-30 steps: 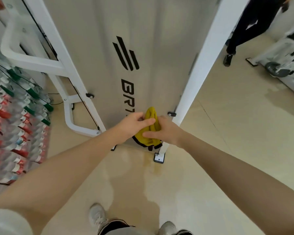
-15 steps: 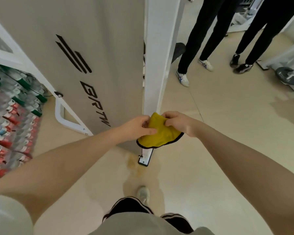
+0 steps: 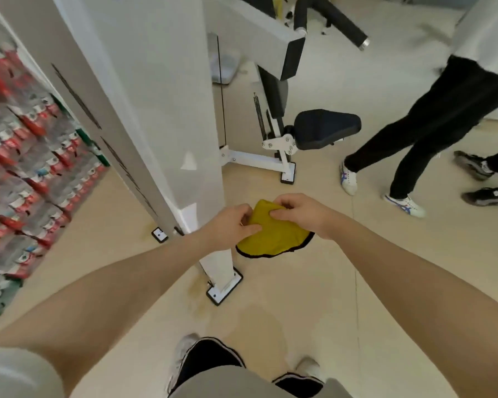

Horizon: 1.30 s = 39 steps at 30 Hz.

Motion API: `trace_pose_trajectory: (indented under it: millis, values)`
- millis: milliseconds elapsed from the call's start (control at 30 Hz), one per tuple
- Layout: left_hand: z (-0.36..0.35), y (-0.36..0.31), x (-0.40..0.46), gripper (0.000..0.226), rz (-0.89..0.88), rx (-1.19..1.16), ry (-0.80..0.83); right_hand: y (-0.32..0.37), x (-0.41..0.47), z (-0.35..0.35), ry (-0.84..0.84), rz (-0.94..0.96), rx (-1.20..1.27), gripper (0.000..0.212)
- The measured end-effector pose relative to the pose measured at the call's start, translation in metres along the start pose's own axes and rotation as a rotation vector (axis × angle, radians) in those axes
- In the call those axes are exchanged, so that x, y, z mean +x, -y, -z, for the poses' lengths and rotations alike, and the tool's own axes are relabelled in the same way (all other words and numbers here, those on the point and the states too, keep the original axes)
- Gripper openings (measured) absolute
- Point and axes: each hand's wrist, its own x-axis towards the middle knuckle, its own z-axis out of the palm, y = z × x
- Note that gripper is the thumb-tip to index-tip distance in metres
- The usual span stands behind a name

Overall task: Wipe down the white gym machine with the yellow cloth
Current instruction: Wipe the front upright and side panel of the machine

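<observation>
Yellow black-edged microfibre cloth [image 3: 270,239] hangs between left hand [image 3: 230,226] and right hand [image 3: 302,215], both pinching it, probably refolding; tall white gym machine panel [image 3: 167,110] stands just beside, unwiped.

bright even indoor light | motion-blurred edges | wide-angle distortion

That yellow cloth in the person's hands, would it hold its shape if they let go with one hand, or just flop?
Probably flop: the yellow cloth sags in a curve below the left hand and right hand pinching its top. It looks light, since fingertips alone carry it. Its folds suggest it bunches easily.
</observation>
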Motion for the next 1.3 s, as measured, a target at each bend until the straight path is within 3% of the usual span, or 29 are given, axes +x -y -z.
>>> trace_pose_trajectory:
  millis: [167,400,633,867,1067,1200,1233,1300]
  values:
    - [-0.014,-0.041,0.019,0.021,0.145,0.021,-0.138,-0.005,0.016,0.05,0.039,0.074,-0.047,0.007]
    - [-0.014,-0.033,0.047,0.028,0.305,0.064,-0.33,0.011,0.083,0.071,0.178,0.133,-0.225,0.011]
    - [0.0,-0.041,0.071,0.028,0.403,0.122,-0.348,0.037,0.138,0.088,0.264,0.146,-0.264,0.031]
    - [0.008,-0.058,0.074,0.024,0.536,0.235,-0.479,0.08,0.164,0.069,0.505,0.255,-0.218,0.037]
    - [-0.018,-0.098,0.074,0.02,0.857,0.187,-0.831,0.091,0.176,0.062,0.682,0.186,-0.052,0.049]
    - [-0.034,-0.125,0.086,0.012,1.051,0.139,-1.313,0.099,0.169,0.064,0.828,0.274,0.035,0.044]
    - [-0.036,-0.131,0.091,0.014,1.073,0.082,-1.431,0.1,0.163,0.064,0.88,0.311,0.052,0.042]
    - [-0.036,-0.139,0.102,0.042,1.096,-0.034,-1.594,0.103,0.153,0.064,0.963,0.374,0.093,0.026]
